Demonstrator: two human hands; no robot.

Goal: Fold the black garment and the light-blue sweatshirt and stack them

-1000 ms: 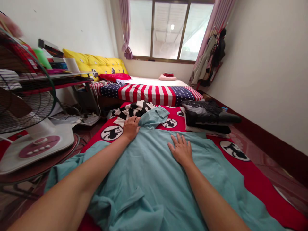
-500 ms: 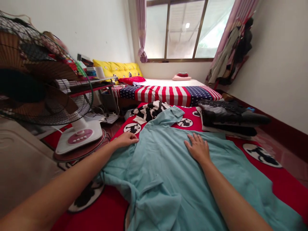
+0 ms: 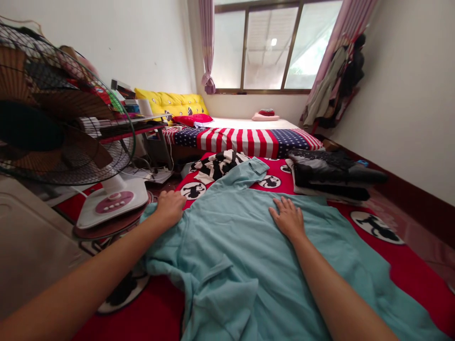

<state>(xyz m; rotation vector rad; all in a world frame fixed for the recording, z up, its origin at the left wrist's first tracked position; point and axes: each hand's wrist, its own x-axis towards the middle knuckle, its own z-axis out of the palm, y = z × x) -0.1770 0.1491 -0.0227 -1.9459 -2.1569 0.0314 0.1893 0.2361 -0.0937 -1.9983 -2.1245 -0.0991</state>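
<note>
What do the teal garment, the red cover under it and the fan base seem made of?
Teal garment: soft matte fabric, judging by its rounded folds; fibre unclear.
Red cover: probably matte textile, showing no gloss; weave unclear.
Fan base: likely smooth moulded plastic, given its even pale shell and rounded corners.

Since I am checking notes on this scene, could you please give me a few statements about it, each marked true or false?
1. The right hand lies with its palm down on the teal garment. True.
2. The fan stands on the right side of the view. False: the fan is on the left.
3. The left hand is at the garment's left edge. True.
4. The stack of dark clothes lies at the left of the view. False: the stack of dark clothes lies at the right.
5. A crumpled black-and-white cloth lies toward the far end of the red cover. True.
</note>
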